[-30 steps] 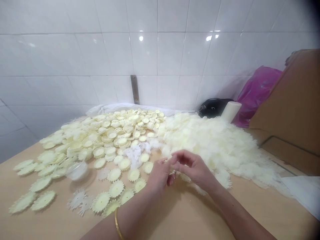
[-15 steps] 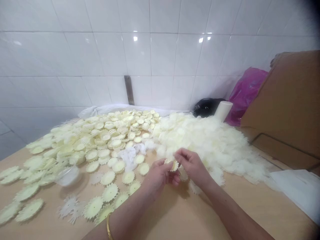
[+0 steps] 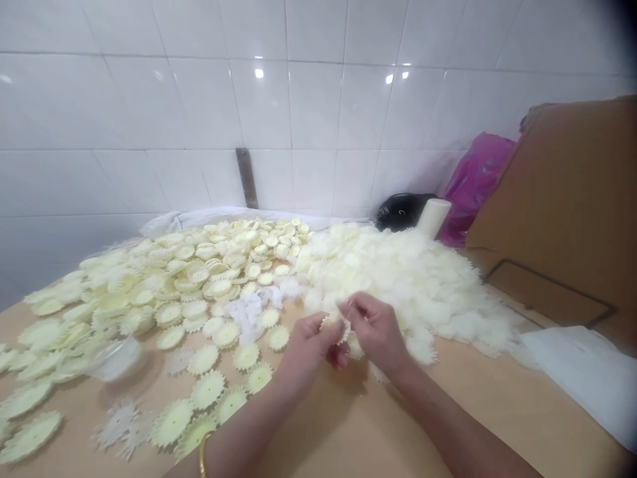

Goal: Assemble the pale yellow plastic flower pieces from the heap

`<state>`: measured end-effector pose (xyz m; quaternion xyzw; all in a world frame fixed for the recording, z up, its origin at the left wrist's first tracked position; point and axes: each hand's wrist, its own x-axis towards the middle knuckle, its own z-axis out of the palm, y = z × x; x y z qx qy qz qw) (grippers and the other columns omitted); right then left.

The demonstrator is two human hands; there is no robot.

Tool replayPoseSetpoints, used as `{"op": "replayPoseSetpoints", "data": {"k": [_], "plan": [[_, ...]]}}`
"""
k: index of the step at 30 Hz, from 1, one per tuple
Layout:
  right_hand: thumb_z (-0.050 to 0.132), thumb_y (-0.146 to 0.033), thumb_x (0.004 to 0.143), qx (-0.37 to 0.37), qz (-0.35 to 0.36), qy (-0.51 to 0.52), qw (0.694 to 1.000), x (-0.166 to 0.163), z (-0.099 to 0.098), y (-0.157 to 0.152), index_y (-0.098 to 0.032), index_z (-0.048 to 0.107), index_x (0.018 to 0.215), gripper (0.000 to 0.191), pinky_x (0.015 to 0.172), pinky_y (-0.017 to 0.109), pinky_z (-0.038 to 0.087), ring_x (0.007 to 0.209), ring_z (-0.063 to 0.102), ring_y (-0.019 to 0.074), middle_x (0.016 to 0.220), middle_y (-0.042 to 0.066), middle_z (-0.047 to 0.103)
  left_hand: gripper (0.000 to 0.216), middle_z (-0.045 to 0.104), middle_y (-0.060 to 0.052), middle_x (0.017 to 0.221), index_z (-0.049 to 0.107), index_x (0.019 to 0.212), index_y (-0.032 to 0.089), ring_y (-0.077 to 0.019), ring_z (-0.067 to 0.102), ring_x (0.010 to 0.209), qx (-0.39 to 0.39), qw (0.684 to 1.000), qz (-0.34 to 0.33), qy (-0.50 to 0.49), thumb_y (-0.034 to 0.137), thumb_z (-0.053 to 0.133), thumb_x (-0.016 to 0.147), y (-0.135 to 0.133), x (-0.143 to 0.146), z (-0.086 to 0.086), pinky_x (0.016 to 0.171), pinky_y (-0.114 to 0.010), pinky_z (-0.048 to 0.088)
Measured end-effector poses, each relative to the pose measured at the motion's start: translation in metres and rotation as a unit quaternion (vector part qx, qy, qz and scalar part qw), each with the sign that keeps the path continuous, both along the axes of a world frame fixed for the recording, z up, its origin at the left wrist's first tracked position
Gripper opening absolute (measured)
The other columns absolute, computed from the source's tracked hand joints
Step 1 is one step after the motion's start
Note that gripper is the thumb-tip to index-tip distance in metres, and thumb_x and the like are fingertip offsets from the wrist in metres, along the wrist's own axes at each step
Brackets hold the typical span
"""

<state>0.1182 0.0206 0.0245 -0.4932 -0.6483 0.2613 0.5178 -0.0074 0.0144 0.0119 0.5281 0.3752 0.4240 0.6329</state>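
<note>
My left hand (image 3: pixel 306 348) and my right hand (image 3: pixel 375 330) meet over the wooden table (image 3: pixel 348 431), fingers pinched together on one small pale-yellow toothed flower piece (image 3: pixel 338 326). Right behind them lies a big heap of thin white petal pieces (image 3: pixel 413 279). To the left, several yellow toothed discs (image 3: pixel 209 279) are spread flat over the table, some right beside my left hand. My left wrist wears a gold bangle (image 3: pixel 202 458).
A small clear dish (image 3: pixel 117 358) sits among the discs at left. A brown cardboard box (image 3: pixel 567 206) fills the right side, with a pink plastic bag (image 3: pixel 472 182), a black object (image 3: pixel 401 210) and a white roll (image 3: pixel 434 216) by the tiled wall. White paper (image 3: pixel 582 372) lies at right.
Both hands have lifted slightly and drawn closer to the white heap, still working the same small piece. The view has shifted a little to the right.
</note>
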Motion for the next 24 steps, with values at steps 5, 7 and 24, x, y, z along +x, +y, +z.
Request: {"op": "replayPoseSetpoints", "data": {"k": [5, 7, 24], "plan": [[0.044, -0.034, 0.081, 0.025, -0.046, 0.016, 0.998, -0.006, -0.001, -0.001, -0.018, 0.033, 0.055, 0.033, 0.043, 0.019, 0.029, 0.045, 0.032, 0.0066, 0.048, -0.006, 0.033, 0.026, 0.053, 0.000, 0.056, 0.052, 0.067, 0.013, -0.0075, 0.049, 0.044, 0.000, 1.000, 0.003, -0.026, 0.038, 0.055, 0.075, 0.001, 0.002, 0.004, 0.045, -0.020, 0.037], [0.043, -0.036, 0.082, 0.006, -0.043, 0.038, 0.998, -0.009, -0.001, -0.002, -0.019, 0.032, 0.055, 0.034, 0.041, 0.019, 0.028, 0.043, 0.031, 0.0063, 0.047, -0.007, 0.032, 0.026, 0.053, 0.000, 0.055, 0.052, 0.067, 0.013, -0.0076, 0.048, 0.044, 0.003, 1.000, 0.010, -0.025, 0.037, 0.056, 0.074, 0.002, 0.002, 0.004, 0.045, -0.021, 0.038], [0.050, -0.050, 0.075, -0.098, 0.023, 0.219, 0.971, 0.017, 0.000, 0.017, -0.019, 0.034, 0.050, 0.043, 0.042, 0.020, 0.030, 0.037, 0.035, 0.0061, 0.038, -0.008, 0.033, 0.030, 0.054, 0.000, 0.055, 0.050, 0.070, 0.016, -0.0088, 0.049, 0.045, -0.057, 0.997, 0.055, 0.008, 0.045, 0.054, 0.072, -0.001, 0.001, -0.007, 0.046, -0.021, 0.038]]}}
